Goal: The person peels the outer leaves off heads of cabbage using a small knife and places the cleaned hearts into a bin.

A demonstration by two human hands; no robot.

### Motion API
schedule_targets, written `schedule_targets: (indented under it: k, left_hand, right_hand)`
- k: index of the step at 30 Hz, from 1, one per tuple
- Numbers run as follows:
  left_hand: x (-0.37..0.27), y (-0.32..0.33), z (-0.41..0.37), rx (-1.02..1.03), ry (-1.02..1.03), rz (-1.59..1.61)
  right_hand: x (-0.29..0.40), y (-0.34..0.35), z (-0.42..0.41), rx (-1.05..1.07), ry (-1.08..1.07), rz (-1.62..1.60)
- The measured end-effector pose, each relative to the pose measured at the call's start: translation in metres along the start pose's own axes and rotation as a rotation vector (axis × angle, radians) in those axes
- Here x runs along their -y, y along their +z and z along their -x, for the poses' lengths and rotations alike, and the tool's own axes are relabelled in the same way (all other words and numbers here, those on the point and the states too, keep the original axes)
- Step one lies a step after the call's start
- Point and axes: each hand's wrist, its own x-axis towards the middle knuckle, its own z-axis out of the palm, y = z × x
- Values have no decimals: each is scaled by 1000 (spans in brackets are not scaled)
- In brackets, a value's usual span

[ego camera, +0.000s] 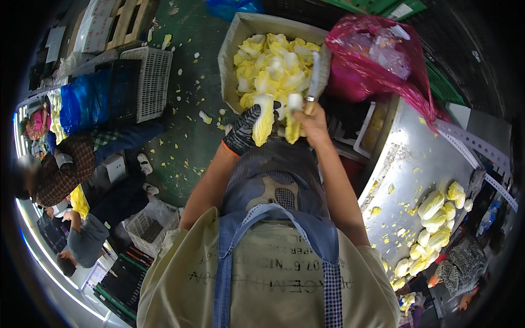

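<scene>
My left hand (243,130), in a dark knit glove with an orange cuff, grips a yellow-white napa cabbage (263,119). In my bare right hand (316,125) is a knife by its wooden handle (310,107), its blade (315,76) pointing away from me. Beside the right fingers hangs a blurred cabbage piece (293,125); they seem to touch it, but how it is held I cannot tell. Both hands are over the near edge of a pale, lined bin (228,61), which holds a heap of loose cabbage leaves (272,67).
A pink plastic bag (357,78) of waste adjoins the bin. On the right, a metal table (393,180) carries several cabbages (430,223) and scraps. Leaf bits litter the green floor (184,123). White crates (154,82) stand left, near two people (67,168); another person (463,262) is beyond the table.
</scene>
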Motion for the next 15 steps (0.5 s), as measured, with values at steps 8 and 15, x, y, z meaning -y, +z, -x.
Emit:
schedule_targets:
  k: [8, 15]
  left_hand:
    - [-58, -77, 9, -276, 193, -204]
    - [-35, -195, 15, -26, 399, -1081]
  right_hand:
    - [12, 91, -24, -24, -89, 338]
    - [-81, 221, -3, -33, 102, 392]
